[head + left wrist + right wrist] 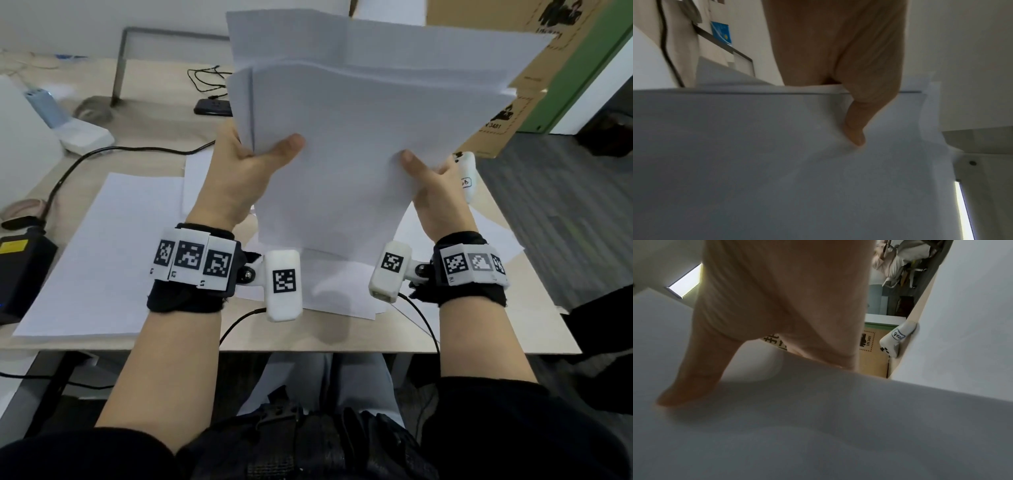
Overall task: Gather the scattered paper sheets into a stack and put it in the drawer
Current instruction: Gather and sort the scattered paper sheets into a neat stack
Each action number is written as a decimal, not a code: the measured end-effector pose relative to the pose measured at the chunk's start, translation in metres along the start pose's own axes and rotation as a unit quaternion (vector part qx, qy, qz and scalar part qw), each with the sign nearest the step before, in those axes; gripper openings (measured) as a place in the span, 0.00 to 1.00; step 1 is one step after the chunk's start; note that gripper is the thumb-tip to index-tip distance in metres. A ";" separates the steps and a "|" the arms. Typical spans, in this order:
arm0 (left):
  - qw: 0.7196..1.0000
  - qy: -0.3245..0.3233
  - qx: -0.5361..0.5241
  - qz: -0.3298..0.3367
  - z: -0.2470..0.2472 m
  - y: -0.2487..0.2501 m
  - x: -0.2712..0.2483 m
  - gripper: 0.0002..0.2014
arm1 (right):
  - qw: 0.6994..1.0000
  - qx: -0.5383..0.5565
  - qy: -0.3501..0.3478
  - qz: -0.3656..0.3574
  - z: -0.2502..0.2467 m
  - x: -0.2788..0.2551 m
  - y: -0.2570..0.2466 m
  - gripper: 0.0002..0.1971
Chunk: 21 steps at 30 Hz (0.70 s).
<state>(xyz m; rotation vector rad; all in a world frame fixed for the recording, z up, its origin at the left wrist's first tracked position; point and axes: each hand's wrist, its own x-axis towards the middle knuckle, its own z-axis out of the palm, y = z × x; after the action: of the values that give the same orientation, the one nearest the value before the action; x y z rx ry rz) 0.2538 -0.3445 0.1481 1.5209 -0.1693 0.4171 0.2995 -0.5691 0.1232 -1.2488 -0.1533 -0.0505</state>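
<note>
A loose stack of white paper sheets (pixel 359 137) is held up above the desk, tilted away from me, its edges uneven. My left hand (pixel 250 161) grips its left edge, thumb on the near face and fingers behind. My right hand (pixel 428 178) grips the right lower edge the same way. The left wrist view shows my thumb pressing into the paper stack (pixel 777 162); the right wrist view shows the other thumb on the sheets (pixel 818 418). More paper sheets lie on the desk: one at the left (pixel 99 257), others under the held stack (pixel 339 291). No drawer is in view.
The wooden desk (pixel 308 335) carries a black cable (pixel 85 161), a black box (pixel 20 270) at the left edge, a white device (pixel 85 137), a black power strip (pixel 212 107) and a white controller (pixel 466 174). Cardboard boxes (pixel 548 51) stand at the back right.
</note>
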 end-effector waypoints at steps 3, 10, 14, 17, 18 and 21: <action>0.999 0.033 -0.015 -0.014 0.001 -0.001 0.001 0.09 | 1.000 -0.007 0.014 0.003 0.003 0.001 -0.001 0.30; 0.995 0.096 -0.007 -0.004 0.003 -0.001 0.015 0.06 | 0.995 -0.059 0.066 -0.045 0.011 0.003 -0.004 0.26; 0.994 0.106 -0.029 0.006 -0.003 -0.001 0.016 0.19 | 0.992 -0.093 0.047 -0.071 0.012 0.004 -0.006 0.23; 0.993 0.105 -0.045 0.013 -0.005 -0.003 0.016 0.27 | 0.992 -0.099 0.030 -0.074 0.014 0.003 -0.007 0.25; 0.993 0.104 -0.048 0.013 -0.005 -0.004 0.016 0.27 | 0.992 -0.099 0.025 -0.069 0.014 0.003 -0.006 0.26; 0.994 0.094 -0.046 -0.002 -0.004 -0.008 0.017 0.27 | 0.994 -0.096 0.019 -0.056 0.012 0.000 0.000 0.31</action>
<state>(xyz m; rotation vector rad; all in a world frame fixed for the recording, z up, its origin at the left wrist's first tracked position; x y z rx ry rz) 0.2716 -0.3379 0.1466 1.3837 -0.0368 0.5408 0.2978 -0.5577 0.1273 -1.4300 -0.1891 -0.1901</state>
